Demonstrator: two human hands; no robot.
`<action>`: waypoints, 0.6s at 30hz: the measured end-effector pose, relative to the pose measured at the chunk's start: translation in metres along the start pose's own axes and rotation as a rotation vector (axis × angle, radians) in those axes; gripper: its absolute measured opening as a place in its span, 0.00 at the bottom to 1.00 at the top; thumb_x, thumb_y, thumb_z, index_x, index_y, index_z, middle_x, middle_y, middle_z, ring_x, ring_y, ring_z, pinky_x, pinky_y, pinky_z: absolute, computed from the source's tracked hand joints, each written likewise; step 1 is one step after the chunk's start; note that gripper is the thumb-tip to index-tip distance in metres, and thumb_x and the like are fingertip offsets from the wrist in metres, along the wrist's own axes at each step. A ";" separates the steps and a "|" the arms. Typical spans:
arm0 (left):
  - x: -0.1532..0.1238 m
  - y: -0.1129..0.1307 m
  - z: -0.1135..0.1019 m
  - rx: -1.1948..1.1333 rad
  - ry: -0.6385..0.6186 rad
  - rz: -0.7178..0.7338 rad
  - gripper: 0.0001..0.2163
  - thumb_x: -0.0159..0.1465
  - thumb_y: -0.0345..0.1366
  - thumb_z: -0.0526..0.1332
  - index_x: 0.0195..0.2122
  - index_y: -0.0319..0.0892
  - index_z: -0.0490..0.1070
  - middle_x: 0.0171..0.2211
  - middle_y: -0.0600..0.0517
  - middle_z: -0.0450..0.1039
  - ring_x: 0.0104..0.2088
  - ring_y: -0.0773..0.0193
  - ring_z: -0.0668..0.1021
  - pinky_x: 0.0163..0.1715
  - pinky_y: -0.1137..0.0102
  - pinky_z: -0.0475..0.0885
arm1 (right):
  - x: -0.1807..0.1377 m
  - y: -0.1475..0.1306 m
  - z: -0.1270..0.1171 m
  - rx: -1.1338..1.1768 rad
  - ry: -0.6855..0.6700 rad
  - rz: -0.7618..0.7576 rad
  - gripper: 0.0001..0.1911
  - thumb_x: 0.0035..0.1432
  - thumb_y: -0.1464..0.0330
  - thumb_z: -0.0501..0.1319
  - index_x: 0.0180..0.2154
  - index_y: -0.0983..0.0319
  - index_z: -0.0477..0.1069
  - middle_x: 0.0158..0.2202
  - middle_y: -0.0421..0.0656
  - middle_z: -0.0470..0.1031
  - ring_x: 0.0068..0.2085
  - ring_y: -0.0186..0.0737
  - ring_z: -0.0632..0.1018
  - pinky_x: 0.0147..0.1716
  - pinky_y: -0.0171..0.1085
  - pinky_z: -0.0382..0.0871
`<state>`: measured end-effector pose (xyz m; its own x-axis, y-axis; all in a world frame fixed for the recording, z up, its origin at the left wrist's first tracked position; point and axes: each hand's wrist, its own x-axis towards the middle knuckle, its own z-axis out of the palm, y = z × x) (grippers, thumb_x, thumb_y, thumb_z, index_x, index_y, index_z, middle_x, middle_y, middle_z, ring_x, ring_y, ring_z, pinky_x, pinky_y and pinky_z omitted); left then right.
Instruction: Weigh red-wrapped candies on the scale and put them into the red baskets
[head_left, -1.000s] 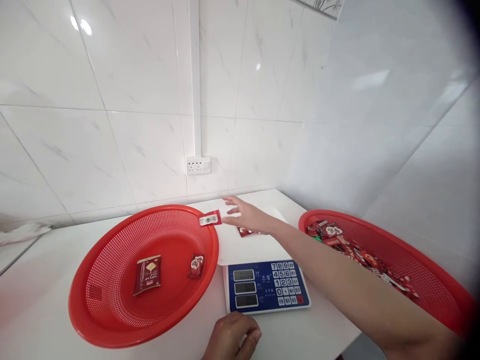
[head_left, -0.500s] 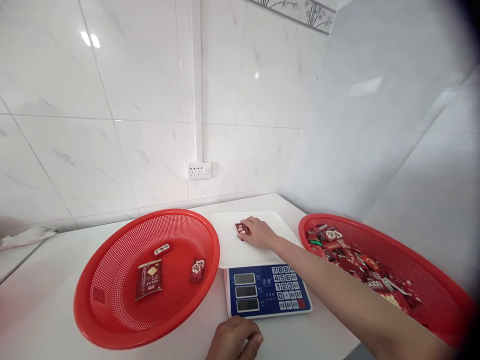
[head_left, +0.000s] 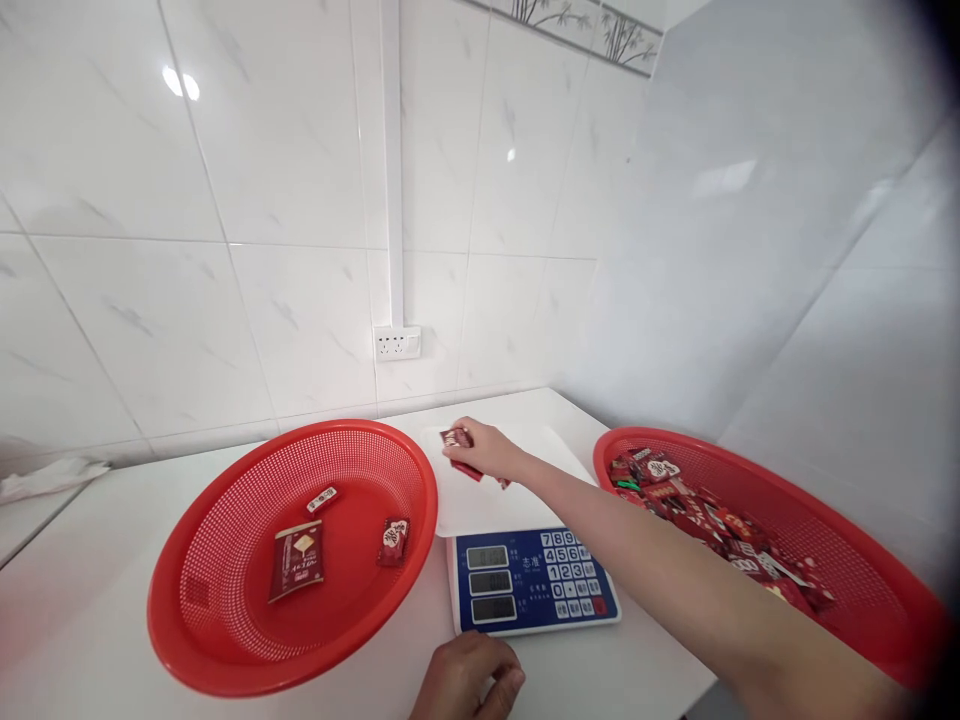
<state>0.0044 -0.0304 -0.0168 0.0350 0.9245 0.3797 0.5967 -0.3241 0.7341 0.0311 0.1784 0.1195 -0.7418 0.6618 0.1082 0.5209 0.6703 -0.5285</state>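
Note:
My right hand [head_left: 484,452] is raised a little over the white pan of the scale [head_left: 480,505], closed on small red snack packets [head_left: 458,440]. The scale's blue keypad face [head_left: 534,585] shows three displays. To its left a red mesh basket [head_left: 225,640] holds three packets: a large one [head_left: 297,559], a small red one [head_left: 393,541] and a small white-labelled one [head_left: 321,499]. To the right a second red basket [head_left: 862,610] is filled with several red packets [head_left: 697,515]. My left hand [head_left: 466,685] rests curled on the table's front edge, nothing visible in it.
White tiled walls close in the corner behind and to the right. A wall socket [head_left: 397,343] sits under a white conduit. A crumpled white cloth [head_left: 45,478] lies at the far left on the white table [head_left: 82,660].
A packet left my right hand and landed in the left basket. The hand then dropped to the scale pan, closed on packets and has lifted them toward the left.

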 end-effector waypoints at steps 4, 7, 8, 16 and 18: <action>0.000 0.000 -0.001 0.007 0.001 -0.025 0.11 0.61 0.38 0.52 0.30 0.42 0.72 0.26 0.51 0.75 0.27 0.67 0.76 0.26 0.77 0.69 | 0.007 -0.059 -0.002 0.275 -0.157 -0.119 0.30 0.53 0.50 0.53 0.56 0.54 0.55 0.46 0.43 0.72 0.34 0.39 0.76 0.33 0.39 0.72; 0.000 0.000 -0.003 0.021 0.005 -0.006 0.11 0.61 0.37 0.52 0.29 0.41 0.72 0.25 0.51 0.74 0.27 0.67 0.75 0.27 0.77 0.69 | 0.005 -0.087 -0.004 0.351 -0.163 -0.273 0.38 0.53 0.49 0.54 0.60 0.59 0.48 0.55 0.49 0.63 0.51 0.44 0.69 0.49 0.42 0.64; 0.000 0.000 -0.003 0.023 0.009 0.007 0.11 0.61 0.37 0.51 0.29 0.41 0.71 0.25 0.51 0.74 0.27 0.68 0.75 0.27 0.77 0.69 | 0.003 -0.090 -0.004 0.339 -0.173 -0.322 0.40 0.52 0.49 0.54 0.61 0.61 0.47 0.57 0.50 0.60 0.55 0.45 0.66 0.52 0.42 0.61; 0.001 -0.001 -0.002 -0.034 0.088 0.023 0.11 0.62 0.43 0.53 0.30 0.45 0.71 0.26 0.53 0.74 0.26 0.68 0.76 0.27 0.79 0.71 | -0.047 0.022 -0.035 0.006 0.086 -0.115 0.31 0.55 0.59 0.57 0.58 0.62 0.54 0.59 0.48 0.58 0.59 0.41 0.60 0.57 0.41 0.53; 0.001 0.001 0.000 -0.057 0.115 0.011 0.12 0.61 0.45 0.53 0.30 0.45 0.71 0.26 0.54 0.74 0.26 0.68 0.76 0.27 0.79 0.71 | -0.070 0.070 -0.057 -0.076 0.186 0.105 0.29 0.55 0.62 0.58 0.57 0.61 0.55 0.60 0.46 0.57 0.59 0.39 0.58 0.58 0.41 0.50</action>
<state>0.0051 -0.0303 -0.0154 -0.0525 0.8926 0.4478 0.5503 -0.3484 0.7588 0.1439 0.1978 0.1228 -0.5948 0.7751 0.2131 0.6267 0.6131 -0.4810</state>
